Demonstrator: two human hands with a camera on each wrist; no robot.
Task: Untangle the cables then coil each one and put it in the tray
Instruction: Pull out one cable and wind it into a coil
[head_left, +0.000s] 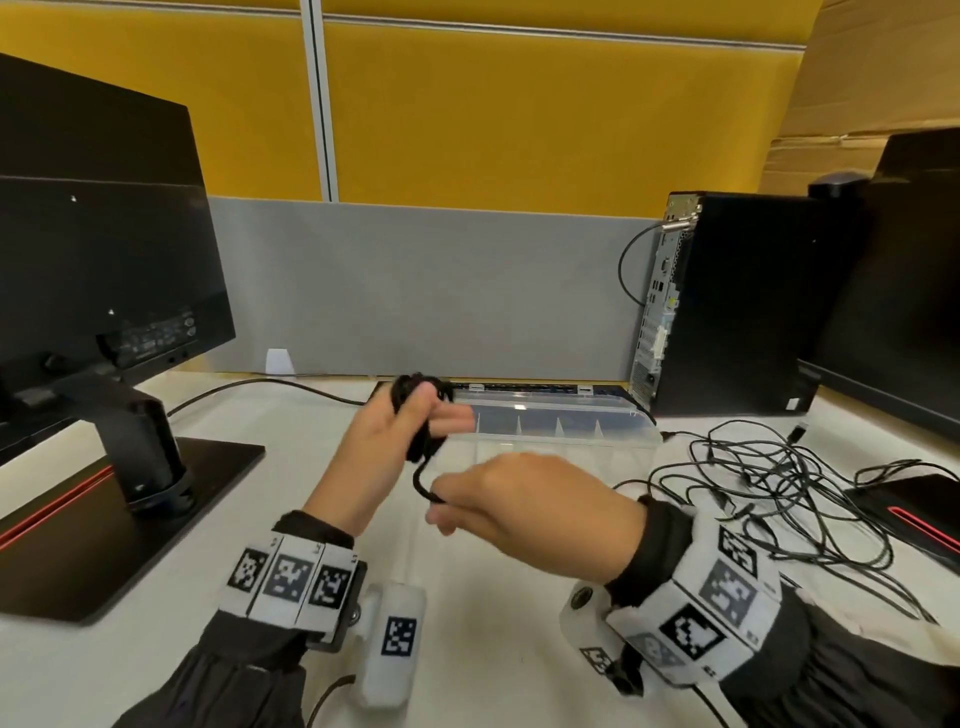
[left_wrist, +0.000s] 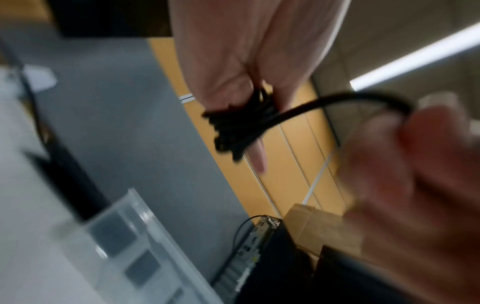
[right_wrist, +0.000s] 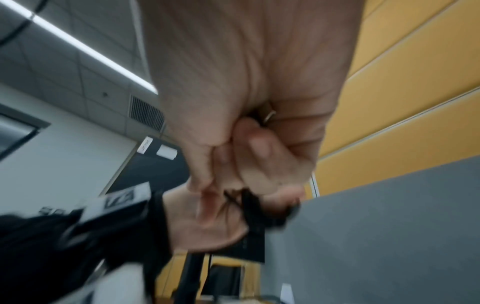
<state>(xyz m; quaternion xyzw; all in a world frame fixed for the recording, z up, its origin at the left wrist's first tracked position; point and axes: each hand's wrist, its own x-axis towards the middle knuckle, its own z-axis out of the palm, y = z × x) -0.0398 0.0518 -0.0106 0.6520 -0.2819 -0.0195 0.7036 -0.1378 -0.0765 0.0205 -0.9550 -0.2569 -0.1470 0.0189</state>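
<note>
A black cable (head_left: 418, 415) is wound in several loops round my left hand (head_left: 405, 415), which is raised above the white table and grips the coil (left_wrist: 241, 125). A short free stretch of that cable (head_left: 422, 480) runs down to my right hand (head_left: 467, 493), whose curled fingers pinch it just below and to the right. The right wrist view shows this fist (right_wrist: 249, 144) closed, with the coil (right_wrist: 254, 207) beyond it. The clear plastic tray (head_left: 561, 431) with dividers lies behind both hands. A tangle of thin black cables (head_left: 779, 483) lies on the table to the right.
A black monitor (head_left: 98, 234) on its stand (head_left: 140, 457) fills the left. A black desktop tower (head_left: 727, 301) stands at the back right, with a second dark device (head_left: 914, 509) at the right edge. A grey partition (head_left: 415, 286) closes the back.
</note>
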